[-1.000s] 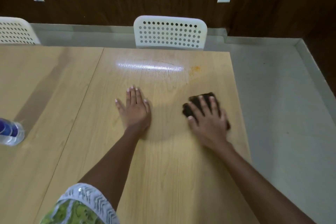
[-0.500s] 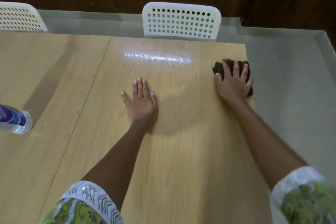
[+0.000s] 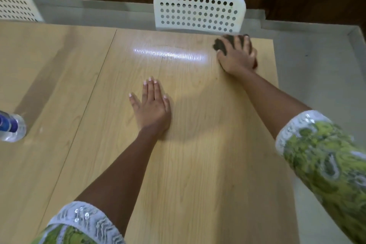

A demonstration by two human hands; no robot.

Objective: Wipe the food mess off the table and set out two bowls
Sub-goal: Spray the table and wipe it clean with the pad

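Note:
My right hand presses a dark crumpled cloth flat onto the light wooden table at its far right corner, just in front of a white chair. Most of the cloth is hidden under the palm and fingers. My left hand lies flat and open on the middle of the table, fingers pointing away from me. A faint yellowish smear shows on the wood below the right hand. No bowls are in view.
A white perforated chair back stands at the table's far edge, another at far left. A clear water bottle with a blue label lies at the left edge. Grey floor borders the table on the right.
My right hand has slid the cloth away from me to the table's far right corner, over where an orange stain showed earlier. The left hand has stayed flat in place.

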